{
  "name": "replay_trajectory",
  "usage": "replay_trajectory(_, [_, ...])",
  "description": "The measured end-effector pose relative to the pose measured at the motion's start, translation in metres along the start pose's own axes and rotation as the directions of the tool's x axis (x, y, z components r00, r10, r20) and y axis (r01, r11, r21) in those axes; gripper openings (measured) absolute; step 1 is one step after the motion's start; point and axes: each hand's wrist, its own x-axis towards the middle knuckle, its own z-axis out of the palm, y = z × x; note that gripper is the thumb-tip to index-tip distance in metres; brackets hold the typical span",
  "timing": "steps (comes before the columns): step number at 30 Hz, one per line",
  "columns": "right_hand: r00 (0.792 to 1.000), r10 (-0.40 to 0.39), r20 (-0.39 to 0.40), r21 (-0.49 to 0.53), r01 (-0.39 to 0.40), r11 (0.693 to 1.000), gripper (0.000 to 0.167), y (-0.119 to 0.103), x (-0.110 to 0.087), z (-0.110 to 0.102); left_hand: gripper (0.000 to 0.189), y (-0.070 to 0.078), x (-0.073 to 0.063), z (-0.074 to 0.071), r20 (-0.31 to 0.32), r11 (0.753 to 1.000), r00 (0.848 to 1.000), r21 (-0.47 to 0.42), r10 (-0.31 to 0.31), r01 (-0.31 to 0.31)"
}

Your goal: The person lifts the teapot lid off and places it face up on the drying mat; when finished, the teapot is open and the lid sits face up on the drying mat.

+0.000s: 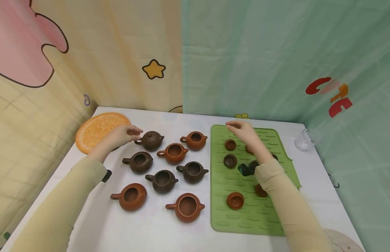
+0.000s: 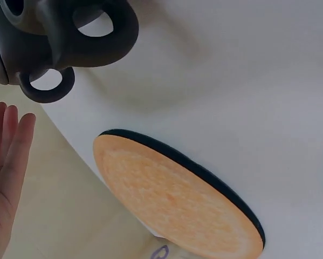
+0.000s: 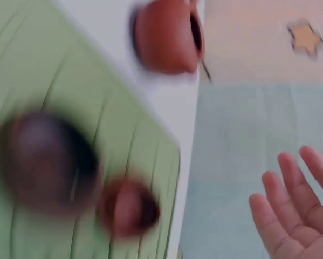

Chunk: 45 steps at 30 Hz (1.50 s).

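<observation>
Beside the handle of a dark brown teapot (image 1: pixel 152 140) with its lid on, my left hand (image 1: pixel 124 135) hovers with nothing in it. Its fingers are extended and apart from the handle (image 2: pixel 48 89) in the left wrist view. Over the far part of the green mat (image 1: pixel 218 217), my right hand (image 1: pixel 243 133) is raised, fingers loosely spread and holding nothing. Small lids lie on that mat, among them a reddish lid (image 1: pixel 230 144), a dark lid (image 1: pixel 230 161) and an orange-brown lid (image 1: pixel 235 200). My right arm partly hides others.
Several lidless teapots stand left of the mat, including a reddish teapot (image 1: pixel 195 140), a dark teapot (image 1: pixel 163 181) and an orange-brown teapot (image 1: pixel 186 207). A round orange-slice pad (image 1: pixel 98 127) lies at the far left. A clear glass piece (image 1: pixel 303 140) stands at the right.
</observation>
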Motion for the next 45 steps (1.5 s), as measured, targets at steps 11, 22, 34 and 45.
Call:
replay_trajectory(11, [0.976, -0.195, 0.094, -0.006, 0.196, 0.981, 0.030, -0.099, 0.060, 0.110, 0.033, -0.005, 0.020, -0.003, 0.016, 0.999, 0.999, 0.017, -0.039, 0.038])
replay_trajectory(22, [0.949, -0.237, 0.209, -0.167, 0.273, 0.948, 0.035, -0.148, 0.070, 0.184, 0.031, -0.004, 0.024, 0.003, 0.018, 0.998, 0.998, 0.001, -0.066, 0.066])
replay_trajectory(34, [0.958, -0.209, 0.196, -0.328, 0.265, 0.907, 0.031, -0.150, 0.072, 0.208, 0.033, -0.006, 0.022, 0.006, 0.030, 0.994, 0.994, -0.027, -0.108, 0.109])
replay_trajectory(45, [0.975, -0.195, 0.107, -0.303, 0.219, 0.928, 0.016, -0.145, 0.071, 0.217, 0.031, -0.012, 0.019, 0.016, 0.024, 0.993, 0.993, -0.039, -0.113, 0.114])
